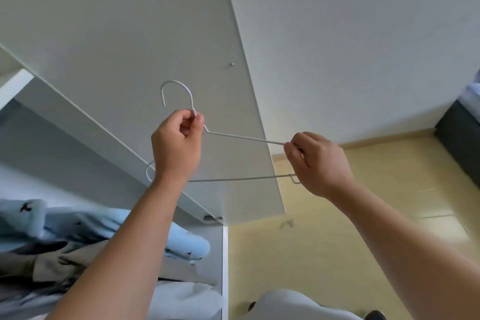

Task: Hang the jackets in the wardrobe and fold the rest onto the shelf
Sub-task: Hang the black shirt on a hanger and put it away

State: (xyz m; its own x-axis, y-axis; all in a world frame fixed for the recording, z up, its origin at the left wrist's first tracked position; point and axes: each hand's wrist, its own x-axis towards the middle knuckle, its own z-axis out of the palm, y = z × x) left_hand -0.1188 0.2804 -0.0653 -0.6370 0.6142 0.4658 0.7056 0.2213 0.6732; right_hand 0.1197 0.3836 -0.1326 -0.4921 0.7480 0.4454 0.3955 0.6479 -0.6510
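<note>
While left hand (176,148) and right hand (320,163) pinch it, hanger (244,138) spans sideways, hook (179,82) up.

The wire hanger (246,138) is white, like the wardrobe door (130,34) and the wall (363,34). The blue garment (104,223) is a pale shade scattered with small dark figures; the khaki garment (78,262) is plain. The floor (337,241) is pale yellow, the bed frame (457,143) dark grey.

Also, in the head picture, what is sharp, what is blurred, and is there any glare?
Head view: the thin white wire hanger, the left hand and the right hand are sharp; the pale blue printed garment and the beige cloth at lower left are smeared; soft even light, no glare.
</note>
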